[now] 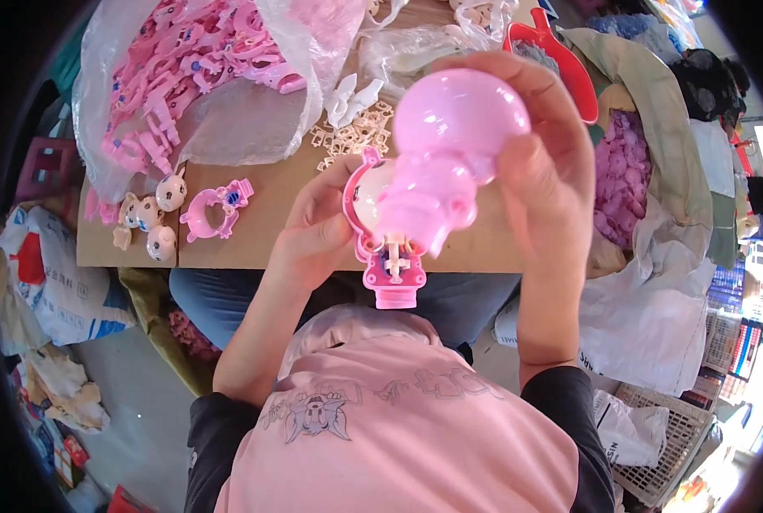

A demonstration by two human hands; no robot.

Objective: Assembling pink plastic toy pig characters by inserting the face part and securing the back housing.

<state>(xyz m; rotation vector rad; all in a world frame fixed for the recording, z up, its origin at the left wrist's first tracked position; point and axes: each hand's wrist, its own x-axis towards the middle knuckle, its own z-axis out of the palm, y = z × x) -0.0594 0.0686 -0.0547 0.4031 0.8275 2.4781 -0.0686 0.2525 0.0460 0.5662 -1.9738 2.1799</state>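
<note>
In my left hand [315, 227] is an open pink plastic toy frame [396, 275], its curved upper part round a white rounded piece [368, 198]. A small cream cross-shaped part [393, 256] sits in the frame's lower body. My right hand [556, 158] is closed around a glossy pink toy shell [460, 115] with a large round head and a smaller body. This shell is raised above the frame and overlaps it from my view, so part of the white piece is hidden. Whether the two halves touch, I cannot tell.
A clear plastic bag [227, 128] full of pink parts lies at the far left. Nearer are several white animal heads [171, 193] and another pink frame [215, 210]. Cream parts [357, 132] lie mid-table. A red scoop [569, 73] and a sack of pink pieces [622, 184] are at right.
</note>
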